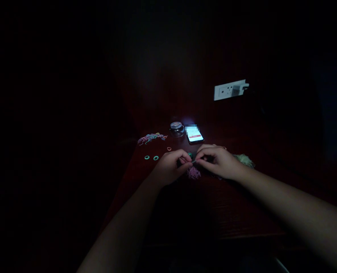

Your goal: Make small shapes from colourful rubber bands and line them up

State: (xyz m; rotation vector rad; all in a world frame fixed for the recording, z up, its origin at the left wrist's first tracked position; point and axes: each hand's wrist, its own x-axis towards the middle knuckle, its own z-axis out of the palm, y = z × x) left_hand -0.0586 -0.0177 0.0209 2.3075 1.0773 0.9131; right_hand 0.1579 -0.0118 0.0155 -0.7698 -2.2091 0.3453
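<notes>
As darkness crowds in: table (239, 212) glimmers red.
Wall (199, 93): pale socket panel (223, 91).
Left hand (171, 165), right hand (219, 161): pinching thin strip (193, 161).

Nearer the wearer than the phone (196, 137) and to its left, the left hand (170, 165) is bare, compact, with a rounded back and slim fingers (182, 153) that narrow toward the tips. The left forearm (130, 214) is bare too, smooth in outline, slender at the wrist and steadily broader away from it. Nearer than the phone and to its right, the right hand (221, 162) is likewise bare and softly rounded; the bare right forearm (282, 199) widens evenly. Nails and creases are too dim to make out.
</notes>
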